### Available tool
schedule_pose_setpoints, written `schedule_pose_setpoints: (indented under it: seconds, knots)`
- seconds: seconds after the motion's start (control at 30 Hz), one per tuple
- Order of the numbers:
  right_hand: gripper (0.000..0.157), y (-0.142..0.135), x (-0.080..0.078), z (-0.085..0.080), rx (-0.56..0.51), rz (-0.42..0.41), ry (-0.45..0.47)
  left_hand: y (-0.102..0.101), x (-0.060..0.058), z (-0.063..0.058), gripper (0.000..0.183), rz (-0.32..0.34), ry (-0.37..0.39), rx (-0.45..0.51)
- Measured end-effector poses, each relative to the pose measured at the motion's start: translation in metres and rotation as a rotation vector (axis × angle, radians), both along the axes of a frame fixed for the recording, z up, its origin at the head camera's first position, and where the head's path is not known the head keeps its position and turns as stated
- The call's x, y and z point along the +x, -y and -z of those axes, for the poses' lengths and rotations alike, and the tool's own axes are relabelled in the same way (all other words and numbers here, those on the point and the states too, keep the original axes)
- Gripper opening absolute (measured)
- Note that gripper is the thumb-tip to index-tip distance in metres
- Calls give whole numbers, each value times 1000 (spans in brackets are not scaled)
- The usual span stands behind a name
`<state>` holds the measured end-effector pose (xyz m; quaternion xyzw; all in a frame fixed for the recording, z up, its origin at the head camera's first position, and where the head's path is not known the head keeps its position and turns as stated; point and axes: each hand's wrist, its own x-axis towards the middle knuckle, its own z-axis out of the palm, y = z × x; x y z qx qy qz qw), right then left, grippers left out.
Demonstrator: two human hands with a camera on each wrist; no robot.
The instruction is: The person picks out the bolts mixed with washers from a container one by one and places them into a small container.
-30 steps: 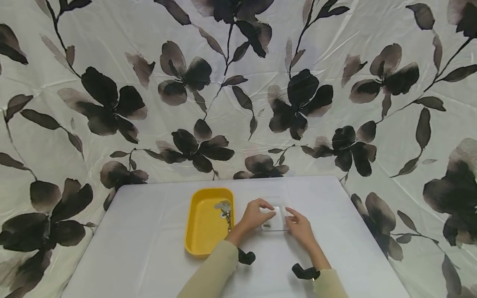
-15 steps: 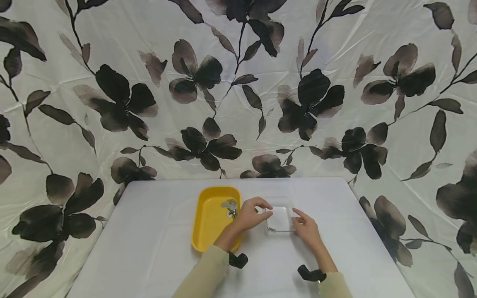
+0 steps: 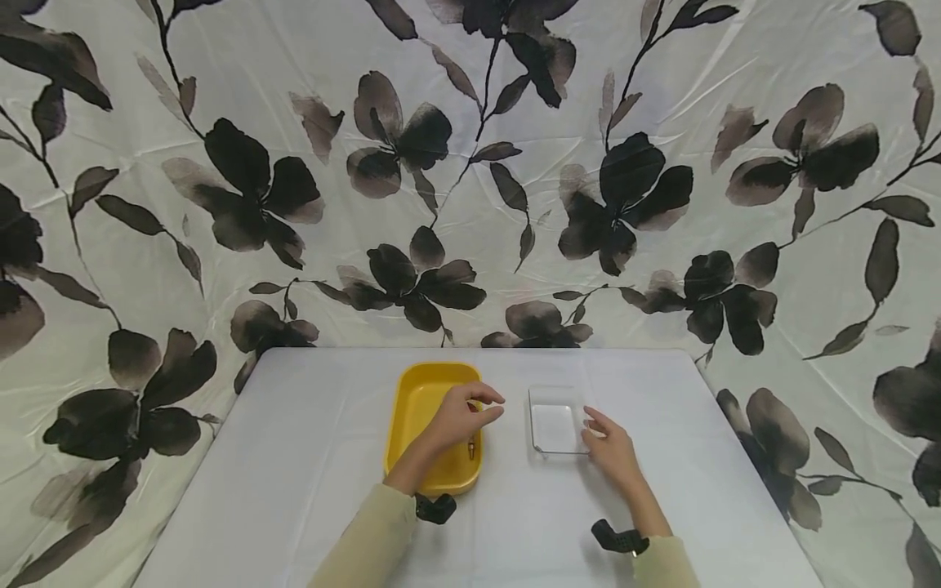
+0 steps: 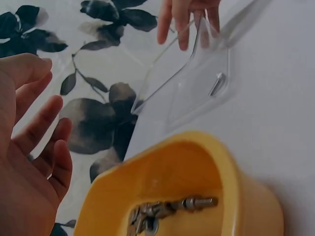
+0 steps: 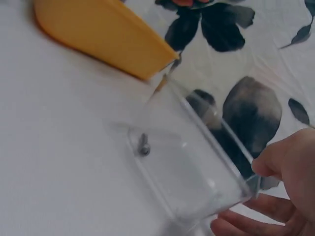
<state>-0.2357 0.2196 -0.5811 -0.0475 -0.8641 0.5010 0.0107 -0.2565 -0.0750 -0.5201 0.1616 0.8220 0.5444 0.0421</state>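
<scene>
My left hand (image 3: pixel 454 423) hovers over the right side of the yellow tray (image 3: pixel 403 400), thumb and fingers apart with nothing between them. In the left wrist view, bolts and other small metal hardware (image 4: pixel 162 210) lie in the tray; my hand hides most of them in the head view. My right hand (image 3: pixel 614 457) holds the clear plastic box (image 3: pixel 555 428) by its right wall, thumb at the rim and fingers along the outside. A small metal bolt (image 5: pixel 143 145) lies inside the box, near the wall away from that hand.
A white-covered table (image 3: pixel 294 474) bears the tray and the box, the tray to the left. Behind the table hangs a floral cloth (image 3: pixel 515 204). Black wrist cameras (image 3: pixel 435 508) sit on both wrists.
My left hand has moved left from the box to above the yellow tray. The bolt in the box has shifted to its near left corner. My right hand stays at the box.
</scene>
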Motion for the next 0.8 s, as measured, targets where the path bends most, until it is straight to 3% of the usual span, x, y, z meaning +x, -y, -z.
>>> schedule_pose_setpoints:
  seconds: [0.2, 0.3, 0.4, 0.6, 0.8]
  knots:
    - [42, 12, 5, -28, 145, 25, -158, 21, 3, -9, 13, -14, -21, 45]
    - [39, 24, 7, -45, 123, 35, -221, 31, 0, -10, 14, -25, -11, 47]
    - [37, 39, 9, -58, 62, 10, -251, 41, -8, 0, 14, -57, 0, 39]
    - [35, 78, 6, -59, -30, -69, -277, 56, -16, -4, 18, -105, 25, 11]
    - [35, 117, 10, -48, -27, -128, -208, 66, -28, -5, 20, -137, 59, -9]
